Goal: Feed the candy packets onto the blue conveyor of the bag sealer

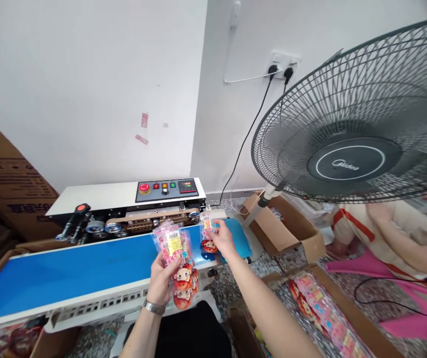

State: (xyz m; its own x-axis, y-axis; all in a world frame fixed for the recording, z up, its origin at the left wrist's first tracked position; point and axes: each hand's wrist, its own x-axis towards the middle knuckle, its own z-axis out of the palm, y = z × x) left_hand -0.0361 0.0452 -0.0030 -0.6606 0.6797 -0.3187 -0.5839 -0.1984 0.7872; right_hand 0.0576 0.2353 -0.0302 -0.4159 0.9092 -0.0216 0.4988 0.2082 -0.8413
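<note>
Single cartoon-face packet [209, 246] over right end of blue conveyor belt [86, 268]; contact with belt unclear. Your right hand [223, 239]: grip pinched closed on packet's side. Looks light, limp, slick film; best held by edge. Your left hand [162, 278]: grip clamped on packet stack [183, 278], thumb near yellow label [175, 242]; likely slips apart if loosened. Band sealer [97, 196] behind belt, fan [351, 159] rightward.

Silvery wristband [154, 307] (on the left), bare forearms [269, 303], black clothing [193, 332]
</note>
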